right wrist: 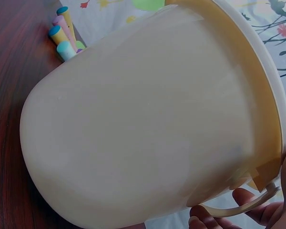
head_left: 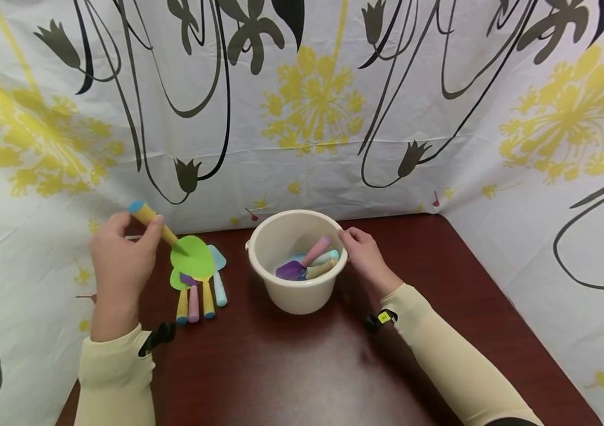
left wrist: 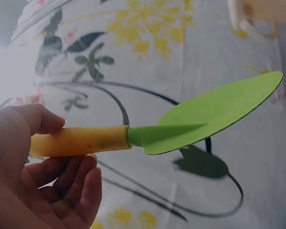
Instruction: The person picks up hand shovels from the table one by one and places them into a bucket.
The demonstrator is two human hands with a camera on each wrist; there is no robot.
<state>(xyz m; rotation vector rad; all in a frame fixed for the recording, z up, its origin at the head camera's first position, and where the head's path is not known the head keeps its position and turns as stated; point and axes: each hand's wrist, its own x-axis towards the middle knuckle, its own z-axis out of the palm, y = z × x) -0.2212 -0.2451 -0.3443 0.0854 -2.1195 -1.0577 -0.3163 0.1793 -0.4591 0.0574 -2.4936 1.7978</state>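
My left hand (head_left: 123, 251) pinches the yellow handle of a small green trowel (left wrist: 219, 114) between thumb and fingers. The blade points away from the hand, above other small garden tools on the table. At the bucket's right side, my right hand (head_left: 367, 254) grips the rim of the cream bucket (head_left: 302, 296), with fingers by its curved carrying handle (right wrist: 238, 208). Inside the bucket lie a purple-bladed tool (head_left: 290, 270) with a pink handle, a light blue handle (head_left: 326, 258) and a tan handle (head_left: 322, 269). Their lower parts are partly hidden.
Left of the bucket, tools with a pink handle (head_left: 193, 306), a yellow handle (head_left: 208, 300) and a light blue handle (head_left: 220, 290) lie side by side on the dark red-brown table (head_left: 291, 367). A patterned curtain (head_left: 302, 171) hangs behind the table and along its sides.
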